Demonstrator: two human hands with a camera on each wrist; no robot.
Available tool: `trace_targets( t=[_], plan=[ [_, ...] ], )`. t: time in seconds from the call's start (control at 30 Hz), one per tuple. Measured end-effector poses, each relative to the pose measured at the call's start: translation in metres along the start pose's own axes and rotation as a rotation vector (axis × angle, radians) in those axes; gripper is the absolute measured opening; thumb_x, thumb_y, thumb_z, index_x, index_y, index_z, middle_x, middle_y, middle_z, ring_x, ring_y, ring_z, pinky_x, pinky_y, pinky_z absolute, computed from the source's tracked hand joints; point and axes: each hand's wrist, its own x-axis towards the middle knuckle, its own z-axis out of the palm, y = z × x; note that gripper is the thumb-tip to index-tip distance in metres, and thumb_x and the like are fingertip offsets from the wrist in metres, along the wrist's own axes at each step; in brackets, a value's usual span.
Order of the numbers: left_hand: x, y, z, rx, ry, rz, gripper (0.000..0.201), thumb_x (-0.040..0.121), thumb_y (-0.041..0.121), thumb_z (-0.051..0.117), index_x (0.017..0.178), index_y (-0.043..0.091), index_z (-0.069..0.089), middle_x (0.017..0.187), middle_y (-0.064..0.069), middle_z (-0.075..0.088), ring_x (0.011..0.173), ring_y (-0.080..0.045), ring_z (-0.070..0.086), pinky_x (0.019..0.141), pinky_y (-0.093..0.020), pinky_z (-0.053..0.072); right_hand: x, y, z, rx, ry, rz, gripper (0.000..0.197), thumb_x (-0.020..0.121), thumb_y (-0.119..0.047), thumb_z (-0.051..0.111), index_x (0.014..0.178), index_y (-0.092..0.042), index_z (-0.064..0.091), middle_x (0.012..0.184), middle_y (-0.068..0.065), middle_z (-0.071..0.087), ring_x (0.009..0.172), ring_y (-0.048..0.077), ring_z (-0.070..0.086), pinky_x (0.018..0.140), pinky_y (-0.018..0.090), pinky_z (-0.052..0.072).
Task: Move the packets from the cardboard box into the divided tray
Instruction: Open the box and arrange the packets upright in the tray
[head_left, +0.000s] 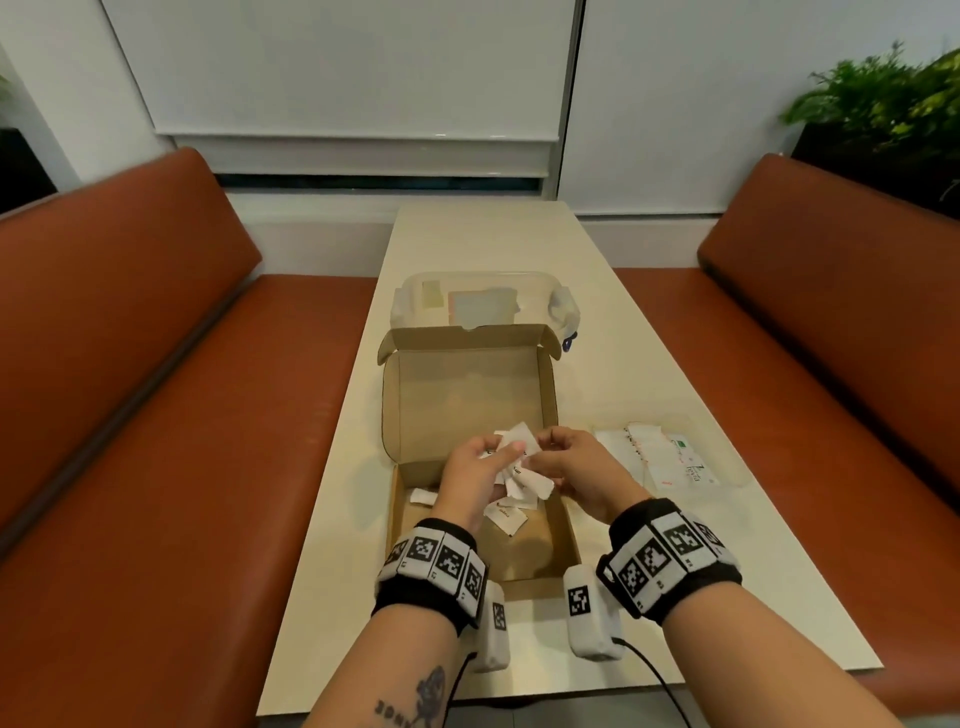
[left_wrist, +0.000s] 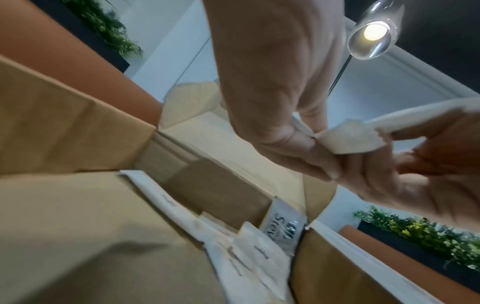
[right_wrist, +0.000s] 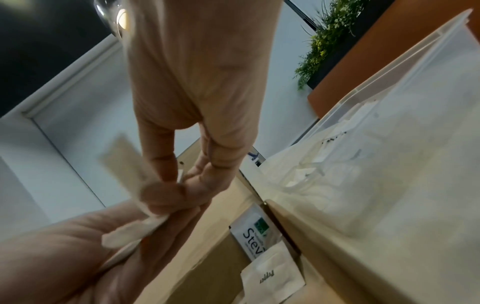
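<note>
The open cardboard box (head_left: 415, 395) sits mid-table with several white packets (head_left: 506, 517) loose on its floor. Both hands meet above it. My left hand (head_left: 506, 453) holds a small bunch of white packets (head_left: 522, 435), and my right hand (head_left: 543, 453) pinches one packet of that bunch. The left wrist view shows my left hand (left_wrist: 309, 136) pinching a white packet (left_wrist: 350, 140) that the right hand also holds. In the right wrist view my right hand (right_wrist: 176, 190) pinches a packet (right_wrist: 153, 223). Right of the box, the clear divided tray (head_left: 727, 470) holds several packets.
A clear lidded plastic container (head_left: 415, 296) stands behind the box's raised lid. A Stevia packet (right_wrist: 253, 234) and a pepper packet (right_wrist: 270, 273) lie in the box by its right wall. Orange benches (head_left: 156, 415) flank the narrow table (head_left: 675, 571).
</note>
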Motion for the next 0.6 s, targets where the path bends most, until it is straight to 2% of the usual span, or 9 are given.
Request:
trace_targets(
  t=[0.1,0.2,0.27,0.37,0.5,0.53,0.6],
  plan=[
    [0.004,-0.001,0.012,-0.022,0.060,0.036,0.011,0.088,0.012,0.064,0.098,0.009,0.060,0.094,-0.013,0.068,0.075,-0.022,0.067,0.057,-0.028,0.056,-0.005,-0.001,-0.008,-0.023,-0.007,0.007,0.037,0.079,-0.014,0.074,0.109,-0.005,0.056,0.087,0.011,0.063,0.062,0.016,0.064,0.054,0.024,0.052],
    [0.007,0.000,0.027,-0.054,0.096,0.045,0.006,0.088,0.010,0.063,0.092,0.010,0.059,0.092,-0.015,0.068,0.075,-0.025,0.067,0.064,-0.036,0.056,-0.008,-0.003,-0.021,-0.111,0.041,-0.015,0.047,0.069,-0.001,0.079,0.109,-0.008,0.054,0.080,0.010,0.064,0.066,0.020,0.067,0.059,0.028,0.056],
    [0.009,0.001,0.038,-0.074,0.133,0.058,0.007,0.088,0.009,0.064,0.090,0.011,0.058,0.091,-0.014,0.068,0.072,-0.024,0.067,0.066,-0.036,0.055,-0.009,-0.005,-0.035,-0.064,0.076,-0.020,0.047,0.067,0.005,0.079,0.106,-0.007,0.056,0.082,0.015,0.068,0.068,0.020,0.069,0.060,0.026,0.056],
    [0.013,0.001,0.051,-0.070,0.190,0.078,0.011,0.086,0.011,0.066,0.082,0.012,0.056,0.093,-0.015,0.069,0.075,-0.026,0.067,0.066,-0.037,0.054,-0.010,-0.009,-0.060,-0.007,0.126,-0.040,0.035,0.069,0.003,0.079,0.099,-0.004,0.062,0.087,0.019,0.071,0.069,0.018,0.071,0.059,0.019,0.054],
    [0.019,0.002,0.071,0.039,0.219,0.114,0.019,0.085,0.015,0.068,0.077,0.016,0.051,0.094,-0.014,0.068,0.079,-0.029,0.069,0.059,-0.034,0.054,-0.008,-0.012,-0.097,0.065,0.325,-0.176,0.012,0.078,-0.005,0.074,0.090,-0.004,0.069,0.076,0.010,0.068,0.056,0.008,0.062,0.058,0.017,0.052],
    [0.020,0.002,0.077,0.067,0.204,0.129,0.019,0.084,0.015,0.068,0.078,0.018,0.051,0.096,-0.013,0.068,0.082,-0.031,0.069,0.062,-0.037,0.056,-0.008,-0.015,-0.106,0.088,0.380,-0.217,0.012,0.080,-0.006,0.072,0.091,-0.002,0.069,0.073,0.008,0.067,0.055,0.007,0.059,0.057,0.016,0.052],
    [0.019,0.003,0.091,0.137,0.155,0.172,0.018,0.083,0.012,0.068,0.083,0.022,0.054,0.101,-0.006,0.065,0.092,-0.035,0.067,0.077,-0.048,0.057,-0.007,-0.022,-0.121,-0.001,0.457,-0.293,0.012,0.082,-0.011,0.071,0.091,-0.004,0.069,0.070,0.002,0.067,0.053,0.005,0.057,0.055,0.014,0.051]
  ],
)
